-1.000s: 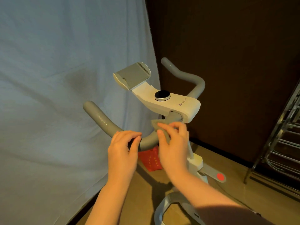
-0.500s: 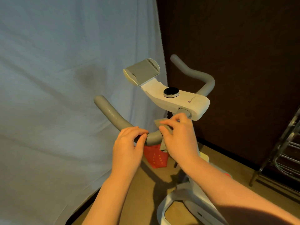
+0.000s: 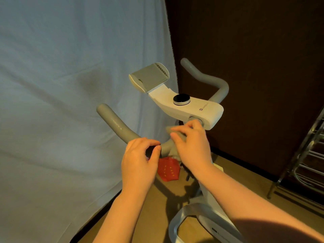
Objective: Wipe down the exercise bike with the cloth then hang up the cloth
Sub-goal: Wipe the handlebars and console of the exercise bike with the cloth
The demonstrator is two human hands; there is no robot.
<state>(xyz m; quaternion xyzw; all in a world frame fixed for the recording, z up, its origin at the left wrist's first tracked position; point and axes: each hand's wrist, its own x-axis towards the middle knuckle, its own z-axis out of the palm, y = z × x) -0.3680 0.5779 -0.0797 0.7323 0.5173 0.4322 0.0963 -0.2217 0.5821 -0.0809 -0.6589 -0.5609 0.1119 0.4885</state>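
Note:
The white exercise bike (image 3: 185, 109) stands before me with grey handlebars, a round black knob and a grey tablet holder. My left hand (image 3: 140, 158) is closed around the near left handlebar (image 3: 119, 127) at its bend. My right hand (image 3: 191, 144) holds a small grey-green cloth (image 3: 172, 130) against the bar's centre, just under the white console. Most of the cloth is hidden by my fingers.
A pale blue sheet (image 3: 61, 102) hangs at the left and a dark brown wall (image 3: 254, 50) stands behind the bike. A metal rack (image 3: 308, 163) stands at the right edge. A red patterned item (image 3: 168, 170) lies on the floor under the handlebar.
The view has shifted so the bike sits further right and closer. My right hand with the cloth has slid slightly up toward the console; my left hand keeps its grip on the bar.

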